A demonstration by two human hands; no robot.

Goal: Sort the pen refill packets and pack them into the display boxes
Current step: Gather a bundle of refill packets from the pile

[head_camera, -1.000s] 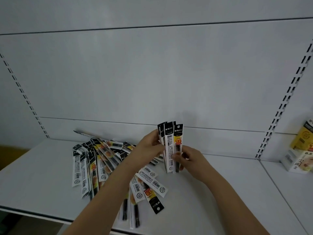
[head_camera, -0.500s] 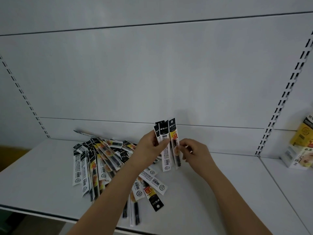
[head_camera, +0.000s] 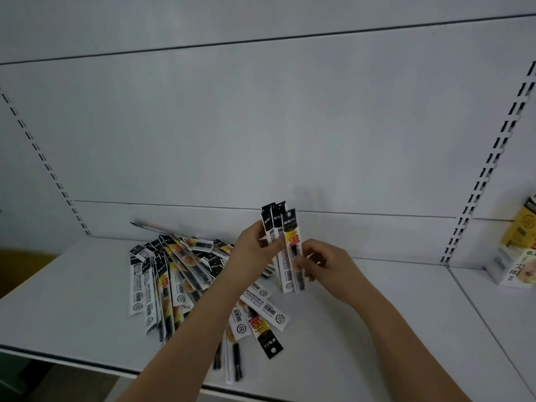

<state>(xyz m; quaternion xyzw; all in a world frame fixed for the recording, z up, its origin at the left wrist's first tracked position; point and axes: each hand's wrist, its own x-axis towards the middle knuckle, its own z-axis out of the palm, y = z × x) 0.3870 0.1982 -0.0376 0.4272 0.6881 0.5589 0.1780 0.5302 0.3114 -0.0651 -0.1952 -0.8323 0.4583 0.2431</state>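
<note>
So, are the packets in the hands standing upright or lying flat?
Upright. The held packets stand with black tops up; left hand grips them, right hand pinches one. The pile lies flat on the shelf.

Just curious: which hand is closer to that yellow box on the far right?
The right hand. It is nearer the yellow box, holding upright packets mid-shelf. The left hand grips the same packets from the side away from the box.

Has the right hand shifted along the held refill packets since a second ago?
Yes. The right hand has slid rightward off the held packets, judged against the back panel seam; only its fingertips pinch their right edge now.
</note>
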